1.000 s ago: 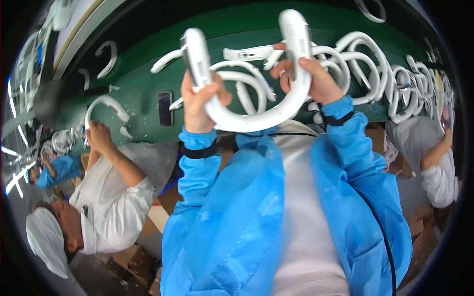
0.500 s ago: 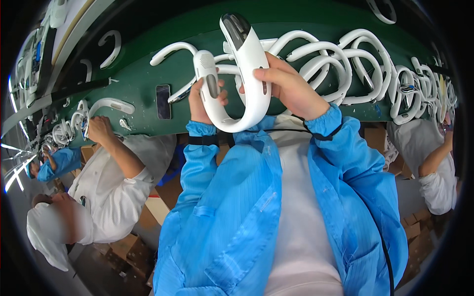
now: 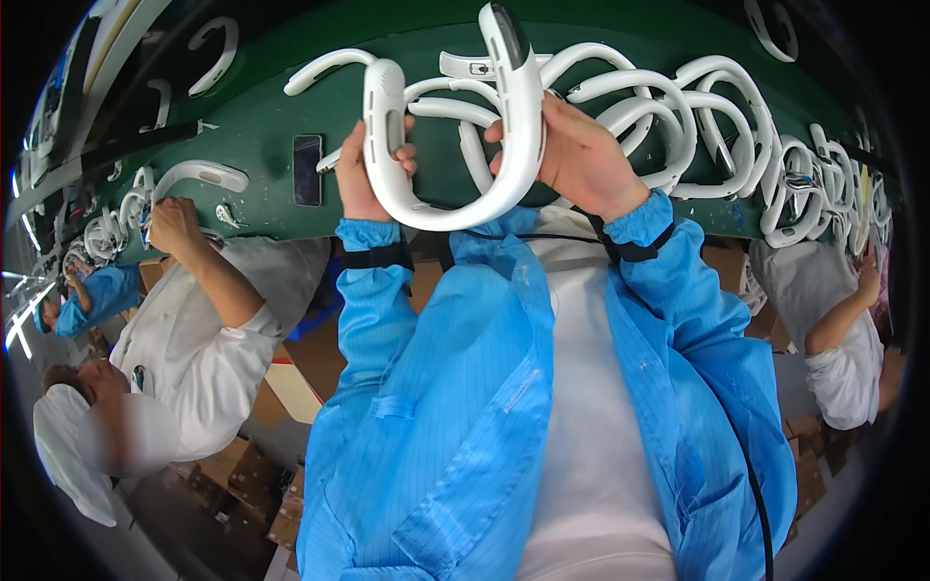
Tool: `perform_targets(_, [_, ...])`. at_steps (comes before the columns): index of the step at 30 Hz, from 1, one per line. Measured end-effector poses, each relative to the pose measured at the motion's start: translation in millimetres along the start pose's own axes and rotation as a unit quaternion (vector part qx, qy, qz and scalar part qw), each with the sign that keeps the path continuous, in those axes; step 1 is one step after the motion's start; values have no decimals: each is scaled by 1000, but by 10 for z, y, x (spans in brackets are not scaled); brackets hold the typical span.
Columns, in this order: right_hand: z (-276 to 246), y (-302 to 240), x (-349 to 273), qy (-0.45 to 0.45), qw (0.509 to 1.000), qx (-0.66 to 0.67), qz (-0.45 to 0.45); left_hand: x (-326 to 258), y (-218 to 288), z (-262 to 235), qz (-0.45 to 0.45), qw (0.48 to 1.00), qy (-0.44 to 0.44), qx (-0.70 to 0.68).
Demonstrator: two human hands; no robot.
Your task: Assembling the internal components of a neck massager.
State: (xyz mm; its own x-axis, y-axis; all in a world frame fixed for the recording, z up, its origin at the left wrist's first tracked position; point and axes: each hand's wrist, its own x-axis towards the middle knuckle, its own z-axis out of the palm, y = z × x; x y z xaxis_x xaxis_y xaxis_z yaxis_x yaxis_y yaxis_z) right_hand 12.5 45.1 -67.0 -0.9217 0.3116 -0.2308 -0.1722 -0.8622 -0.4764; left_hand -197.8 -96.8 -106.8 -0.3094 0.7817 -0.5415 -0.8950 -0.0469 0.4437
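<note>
A white U-shaped neck fan (image 3: pixel 455 215) is held up over the near edge of the green bench, its bend toward me and its two ends pointing away. My left hand (image 3: pixel 363 179) grips the left arm of the fan, fingers curled round its inner side. Around the right arm, which ends in a dark glossy panel, closes my right hand (image 3: pixel 586 160), its thumb and palm on the outer side. Slots show along the white shell. Part of each hand's fingers is hidden behind the fan.
More white neck fans (image 3: pixel 678 145) lie heaped behind and to the right on the green bench (image 3: pixel 262 116). A dark phone (image 3: pixel 307 169) rests left of my left hand. Co-workers sit on both sides; the left one's hand (image 3: pixel 174 228) is at another curved white fan (image 3: pixel 208 174).
The fan has turned in my hands, so its dark panel now faces more to the side. Its left arm has shifted left, and both hands have changed their hold.
</note>
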Motion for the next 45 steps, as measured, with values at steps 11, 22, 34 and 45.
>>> perform_targets(11, [-127, -115, -46, -36, 998, 38, -38, -14, 233, 214, -172, 961, -190, -106])
perform_targets(22, [272, -390, 129, -38, 993, 68, -90, 153, -665, 16, -319, 907, -258, -90])
perform_targets(34, [370, -327, 44, -32, 950, 266, -161, -277, -256, 704, 149, 973, 34, 173])
perform_targets(45, [-85, -233, -75, -180, 931, 307, -78, -244, 79, 698, 136, 976, -17, 167])
